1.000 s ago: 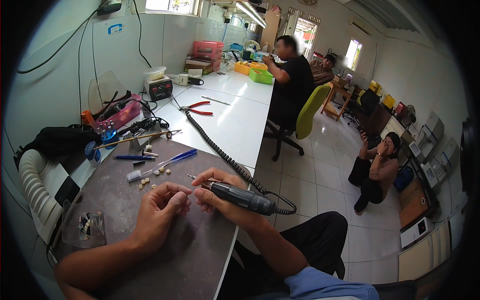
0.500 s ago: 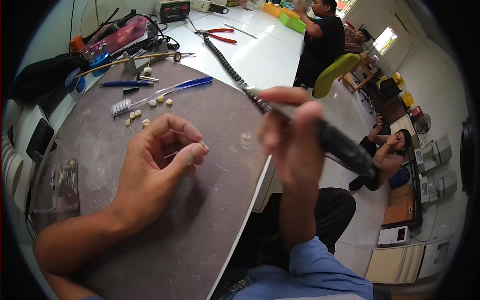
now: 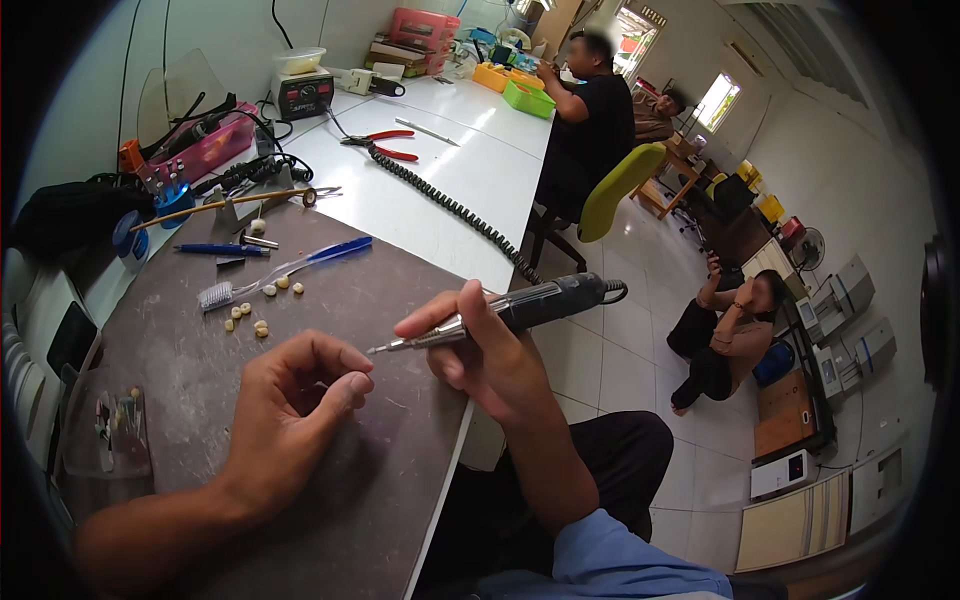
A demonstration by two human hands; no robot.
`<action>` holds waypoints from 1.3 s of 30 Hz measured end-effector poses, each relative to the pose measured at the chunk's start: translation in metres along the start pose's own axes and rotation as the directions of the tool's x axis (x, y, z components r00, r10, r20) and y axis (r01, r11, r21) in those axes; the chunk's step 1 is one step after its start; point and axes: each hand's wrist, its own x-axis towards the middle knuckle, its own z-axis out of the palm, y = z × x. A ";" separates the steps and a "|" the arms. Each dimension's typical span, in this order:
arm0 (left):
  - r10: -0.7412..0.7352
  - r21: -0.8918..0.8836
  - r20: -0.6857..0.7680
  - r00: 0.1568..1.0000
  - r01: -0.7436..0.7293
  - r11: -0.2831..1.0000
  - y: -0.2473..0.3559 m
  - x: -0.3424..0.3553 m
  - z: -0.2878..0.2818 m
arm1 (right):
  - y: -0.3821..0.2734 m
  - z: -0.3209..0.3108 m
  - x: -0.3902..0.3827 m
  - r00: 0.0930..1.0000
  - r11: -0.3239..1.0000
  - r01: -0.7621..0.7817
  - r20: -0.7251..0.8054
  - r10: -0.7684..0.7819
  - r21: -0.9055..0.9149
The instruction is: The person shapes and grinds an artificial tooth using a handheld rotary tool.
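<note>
My left hand [image 3: 285,415] hovers over the brown work mat [image 3: 400,440], thumb and index finger pinched together. The small tooth-like piece between these fingertips is almost hidden by them. In my right hand [image 3: 495,365] is a rotary handpiece [image 3: 545,303], a black body with a metal nose, gripped like a pen. Its thin bur [image 3: 378,349] points left, right beside my left fingertips; whether it touches the piece I cannot tell. Several loose tooth-like pieces [image 3: 262,328] lie on the mat beyond my left hand, near a clear-and-blue toothbrush [image 3: 335,252].
A coiled black cord [image 3: 450,205] runs from the handpiece across the white table to a control box [image 3: 303,95]. Red-handled pliers [image 3: 390,135], a blue pen [image 3: 222,249] and a wooden stick [image 3: 220,203] lie farther off. A plastic bag [image 3: 110,430] sits at left. Other people sit beyond the table.
My right hand has swung the handpiece left and turned it, so its bur now meets my left fingertips. The left hand keeps its pinch. The whole view has shifted slightly.
</note>
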 end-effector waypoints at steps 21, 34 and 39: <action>0.042 0.024 -0.048 0.998 -0.041 0.999 -0.003 0.004 0.002 | 0.010 0.009 0.002 0.988 0.952 0.151 0.012 -0.153 -0.266; -0.053 -0.004 0.047 0.998 0.053 0.999 0.004 -0.001 -0.007 | 0.007 0.018 -0.002 0.982 0.864 0.190 0.100 -0.161 -0.467; 0.007 0.002 0.054 0.999 -0.007 1.000 0.000 0.000 -0.008 | 0.015 0.018 0.000 0.962 0.812 0.265 0.084 -0.260 -0.520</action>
